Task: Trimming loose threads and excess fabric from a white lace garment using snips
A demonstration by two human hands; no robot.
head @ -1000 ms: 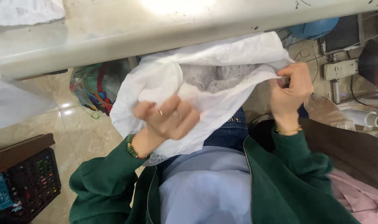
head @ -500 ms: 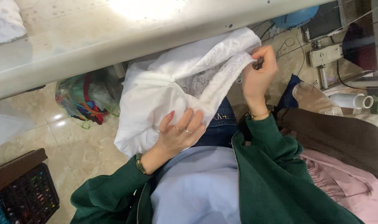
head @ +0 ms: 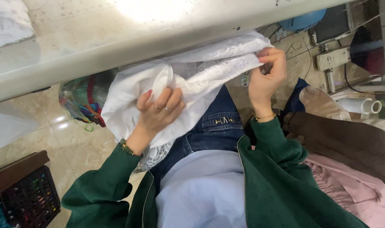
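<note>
Over the lap, white fabric (head: 192,80) is stretched lengthwise between left hand (head: 158,112), fingers bunching its middle, and right hand (head: 266,74), pinching its far edge

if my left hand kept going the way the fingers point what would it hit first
Probably the bunched white fabric that the left hand already grips; its fingers point up into those folds. Beyond that comes the pale table edge, though depth is hard to judge.
</note>
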